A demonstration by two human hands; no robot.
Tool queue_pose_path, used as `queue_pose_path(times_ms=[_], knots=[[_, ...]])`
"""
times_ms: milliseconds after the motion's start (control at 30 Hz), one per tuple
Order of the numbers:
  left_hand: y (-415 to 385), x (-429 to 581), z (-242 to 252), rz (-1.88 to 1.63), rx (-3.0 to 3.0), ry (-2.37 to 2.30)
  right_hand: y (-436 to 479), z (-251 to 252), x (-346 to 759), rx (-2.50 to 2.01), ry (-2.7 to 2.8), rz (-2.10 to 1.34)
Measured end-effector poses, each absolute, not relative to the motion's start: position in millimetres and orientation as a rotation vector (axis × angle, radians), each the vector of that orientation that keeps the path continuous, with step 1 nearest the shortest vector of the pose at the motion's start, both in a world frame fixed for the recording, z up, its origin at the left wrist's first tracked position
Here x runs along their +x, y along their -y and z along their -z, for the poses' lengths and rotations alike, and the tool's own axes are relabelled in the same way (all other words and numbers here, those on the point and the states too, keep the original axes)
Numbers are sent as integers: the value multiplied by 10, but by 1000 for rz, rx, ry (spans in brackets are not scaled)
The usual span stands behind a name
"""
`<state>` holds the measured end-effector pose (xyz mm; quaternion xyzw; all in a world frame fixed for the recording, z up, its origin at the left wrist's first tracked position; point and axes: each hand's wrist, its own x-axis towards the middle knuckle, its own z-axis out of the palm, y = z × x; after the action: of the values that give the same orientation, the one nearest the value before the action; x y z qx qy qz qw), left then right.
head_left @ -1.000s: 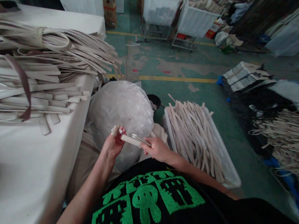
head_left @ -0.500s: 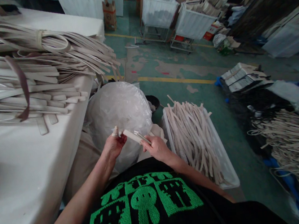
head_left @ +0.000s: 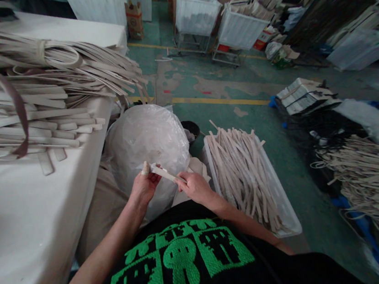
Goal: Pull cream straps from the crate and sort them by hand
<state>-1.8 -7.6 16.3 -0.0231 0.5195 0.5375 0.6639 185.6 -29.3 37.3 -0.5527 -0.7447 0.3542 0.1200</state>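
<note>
In front of my body, a short pale beige strip (head_left: 165,173) stretches between my two hands. My left hand (head_left: 144,187) is closed, its fingers curled under the strip's left end, and a pale wrap covers the tip of its thumb (head_left: 145,168). Pinched at the other end, the strip runs into my right hand (head_left: 195,187); anything else inside that fist is hidden. Below and behind the hands bulges a large clear plastic bag (head_left: 147,133). To the right stands a white plastic crate (head_left: 285,204) full of long beige strips (head_left: 241,168).
On the left, a white-covered table (head_left: 19,218) bears bundles of beige straps (head_left: 73,68). More strips (head_left: 377,183) lie heaped at the right beside a stack of banded pieces (head_left: 303,95). White bins (head_left: 196,12) on wheeled frames and a cardboard box (head_left: 134,19) stand farther back.
The thin, light-coloured pieces that stuck out above my right hand no longer show there. My left hand now overlaps more of the strip's end. The view has shifted slightly.
</note>
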Motion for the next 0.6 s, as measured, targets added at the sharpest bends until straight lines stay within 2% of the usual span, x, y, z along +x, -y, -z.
queue_pose_path(times_ms=[267,367,500,600], knots=[[184,124,-41,-1185,145,-1131,213,-449,1744,-1656,2171,-1138],[198,192,-41,-1182,263,-1058,102,-507,1734,-1617,2093,-1280],[25,19,-184,-1340,249,-1057,-57,-664,1962,-1475,2004,-1561],[-103,-69,-314,-1435,236,-1069,-142,-835,2111,-1517,2025,-1500]])
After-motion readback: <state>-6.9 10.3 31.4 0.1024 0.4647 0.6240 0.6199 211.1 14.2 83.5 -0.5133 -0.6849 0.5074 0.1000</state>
